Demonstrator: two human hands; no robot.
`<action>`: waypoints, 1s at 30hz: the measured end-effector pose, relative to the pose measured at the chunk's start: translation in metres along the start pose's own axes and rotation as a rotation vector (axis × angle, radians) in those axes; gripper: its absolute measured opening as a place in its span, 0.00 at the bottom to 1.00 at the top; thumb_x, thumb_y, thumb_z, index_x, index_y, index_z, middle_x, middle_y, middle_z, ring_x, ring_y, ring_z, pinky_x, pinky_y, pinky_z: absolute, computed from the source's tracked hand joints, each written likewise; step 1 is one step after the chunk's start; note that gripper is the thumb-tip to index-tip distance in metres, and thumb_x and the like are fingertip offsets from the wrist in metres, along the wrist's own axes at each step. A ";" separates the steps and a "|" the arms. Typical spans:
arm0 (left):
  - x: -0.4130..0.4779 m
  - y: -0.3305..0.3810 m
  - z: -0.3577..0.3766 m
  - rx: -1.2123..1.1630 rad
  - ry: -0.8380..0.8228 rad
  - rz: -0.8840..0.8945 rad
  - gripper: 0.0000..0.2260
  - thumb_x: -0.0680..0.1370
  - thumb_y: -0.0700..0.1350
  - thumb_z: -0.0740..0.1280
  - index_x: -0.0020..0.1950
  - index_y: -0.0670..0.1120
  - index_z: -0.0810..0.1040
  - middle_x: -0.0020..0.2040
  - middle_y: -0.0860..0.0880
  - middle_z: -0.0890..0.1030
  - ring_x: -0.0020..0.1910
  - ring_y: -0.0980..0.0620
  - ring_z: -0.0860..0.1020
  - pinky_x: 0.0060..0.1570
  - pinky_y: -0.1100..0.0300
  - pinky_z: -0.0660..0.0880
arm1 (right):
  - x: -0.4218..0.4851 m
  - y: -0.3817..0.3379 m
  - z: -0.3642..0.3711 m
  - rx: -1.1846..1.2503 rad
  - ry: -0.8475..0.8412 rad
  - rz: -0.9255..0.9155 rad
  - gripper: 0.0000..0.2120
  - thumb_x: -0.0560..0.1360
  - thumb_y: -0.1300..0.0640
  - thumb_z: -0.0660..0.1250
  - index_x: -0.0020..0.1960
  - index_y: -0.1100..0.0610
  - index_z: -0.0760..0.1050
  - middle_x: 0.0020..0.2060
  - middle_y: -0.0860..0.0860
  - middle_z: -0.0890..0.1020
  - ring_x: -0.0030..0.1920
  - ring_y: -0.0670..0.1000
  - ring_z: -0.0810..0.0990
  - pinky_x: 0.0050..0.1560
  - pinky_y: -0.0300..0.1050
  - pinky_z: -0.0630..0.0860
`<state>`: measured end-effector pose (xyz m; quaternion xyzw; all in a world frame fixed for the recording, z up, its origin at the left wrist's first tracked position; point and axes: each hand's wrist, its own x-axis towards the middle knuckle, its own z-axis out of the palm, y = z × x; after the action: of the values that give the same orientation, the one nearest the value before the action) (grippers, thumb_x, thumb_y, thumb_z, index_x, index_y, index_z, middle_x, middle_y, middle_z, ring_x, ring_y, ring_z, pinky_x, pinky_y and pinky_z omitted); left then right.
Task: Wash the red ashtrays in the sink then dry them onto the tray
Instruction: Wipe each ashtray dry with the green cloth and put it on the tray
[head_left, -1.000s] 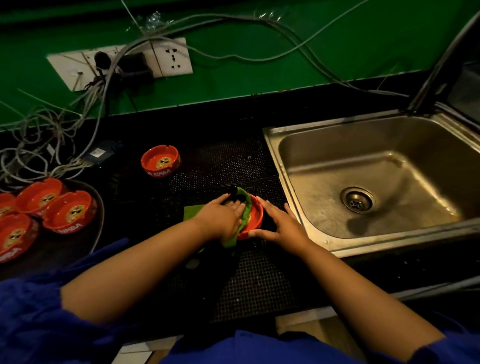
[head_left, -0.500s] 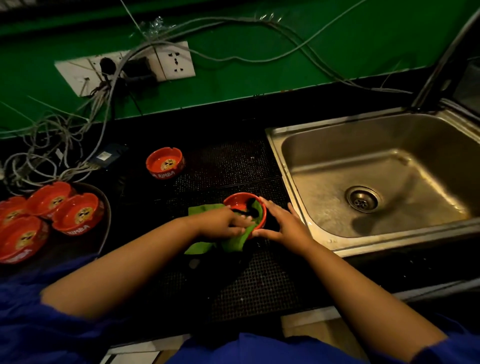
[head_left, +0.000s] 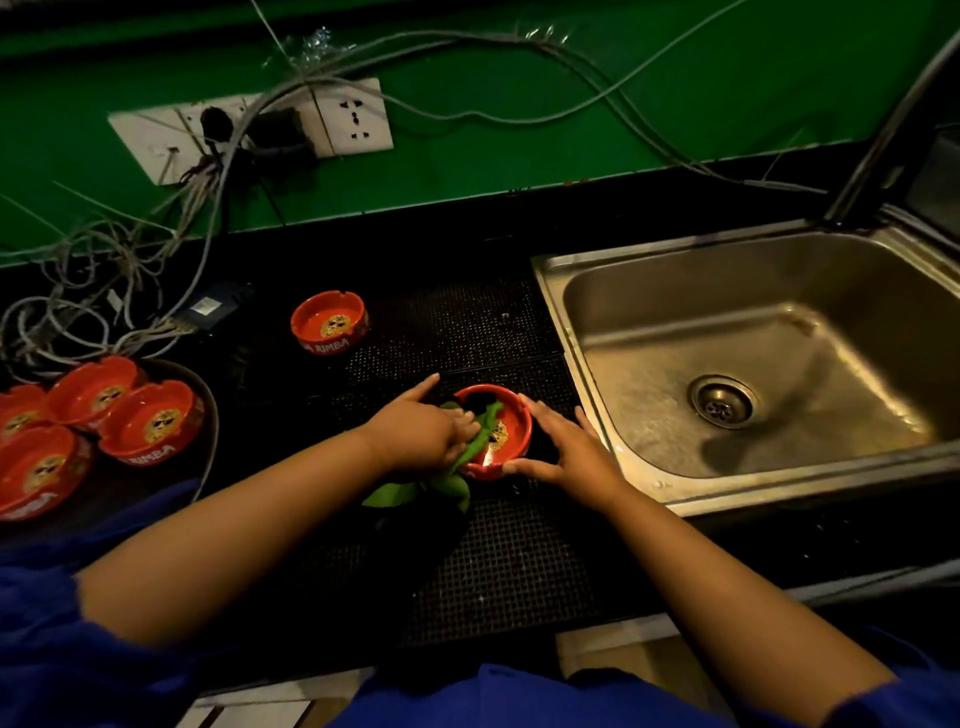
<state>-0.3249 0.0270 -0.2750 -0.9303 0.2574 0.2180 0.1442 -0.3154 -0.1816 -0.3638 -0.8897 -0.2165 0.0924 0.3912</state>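
Observation:
A red ashtray (head_left: 511, 434) sits on the black mesh mat beside the sink (head_left: 582, 374). My left hand (head_left: 421, 431) grips a green cloth (head_left: 447, 486) and pushes part of it into the ashtray's bowl. My right hand (head_left: 566, 449) steadies the ashtray from the right, thumb at its near rim and fingers spread along its side. Another red ashtray (head_left: 330, 322) stands alone further back on the mat. Several red ashtrays (head_left: 150, 421) lie on a dark round tray (head_left: 208, 410) at the left edge.
The steel sink holds no water, with its drain (head_left: 721, 402) in the middle. A tangle of cables (head_left: 93, 291) and wall sockets (head_left: 353, 117) sit at the back left against the green wall. The counter's front edge runs just below my forearms.
The cloth has slid off the ashtray's top, so its inside and logo now show. My left hand shifted left and back; my right hand opened along the ashtray's side.

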 end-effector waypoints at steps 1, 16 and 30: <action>0.003 0.003 0.000 0.016 0.003 -0.015 0.20 0.82 0.49 0.48 0.75 0.51 0.59 0.75 0.53 0.62 0.73 0.60 0.58 0.70 0.50 0.33 | 0.000 -0.001 0.000 -0.002 0.001 0.001 0.42 0.68 0.39 0.70 0.75 0.45 0.53 0.74 0.47 0.63 0.74 0.43 0.56 0.71 0.42 0.38; -0.003 -0.011 0.009 -0.337 0.032 0.076 0.17 0.82 0.51 0.51 0.71 0.55 0.66 0.71 0.57 0.68 0.72 0.62 0.60 0.70 0.52 0.30 | 0.000 0.001 0.002 0.001 0.012 0.004 0.44 0.66 0.35 0.70 0.75 0.44 0.54 0.73 0.46 0.64 0.74 0.43 0.56 0.71 0.42 0.39; 0.009 0.016 -0.009 0.063 0.062 -0.022 0.19 0.82 0.50 0.49 0.64 0.47 0.74 0.60 0.47 0.79 0.63 0.50 0.73 0.72 0.54 0.44 | 0.000 -0.001 0.001 -0.045 -0.010 0.003 0.45 0.64 0.31 0.62 0.76 0.45 0.53 0.74 0.47 0.63 0.74 0.44 0.56 0.71 0.44 0.39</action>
<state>-0.3242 0.0064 -0.2739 -0.9344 0.2581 0.1792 0.1677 -0.3159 -0.1803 -0.3639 -0.8981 -0.2194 0.0925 0.3697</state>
